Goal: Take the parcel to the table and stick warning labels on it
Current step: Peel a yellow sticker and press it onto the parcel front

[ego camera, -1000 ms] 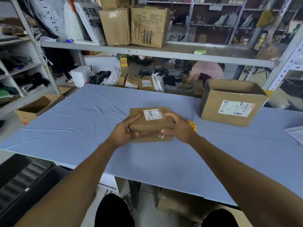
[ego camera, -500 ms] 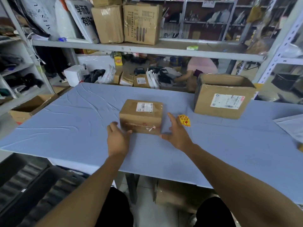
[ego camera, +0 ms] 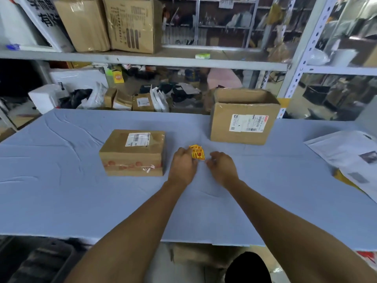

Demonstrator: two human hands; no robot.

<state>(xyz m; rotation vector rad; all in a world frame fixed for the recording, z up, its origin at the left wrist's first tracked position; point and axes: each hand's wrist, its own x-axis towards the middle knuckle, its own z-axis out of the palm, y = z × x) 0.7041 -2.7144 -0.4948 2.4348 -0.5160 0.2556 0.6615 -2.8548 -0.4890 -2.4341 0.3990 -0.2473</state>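
The parcel [ego camera: 133,153], a small brown taped box with a white shipping label on top, rests on the blue table [ego camera: 61,190]. Just to its right lies a small stack of yellow and red warning labels [ego camera: 197,153]. My left hand [ego camera: 183,166] sits at the stack's left edge, fingers curled onto the labels. My right hand [ego camera: 222,167] is at the stack's lower right corner, fingertips pinched close to it. Whether either hand has a label lifted is unclear.
An open cardboard box [ego camera: 243,119] with a shipping label stands at the back right. Newspaper sheets [ego camera: 350,160] lie at the table's right edge. Metal shelving [ego camera: 142,58] with cartons runs behind the table, with small parcels and bags below it.
Both hands set the parcel on the table, let go of it and moved right to the warning labels. The view has shifted right.
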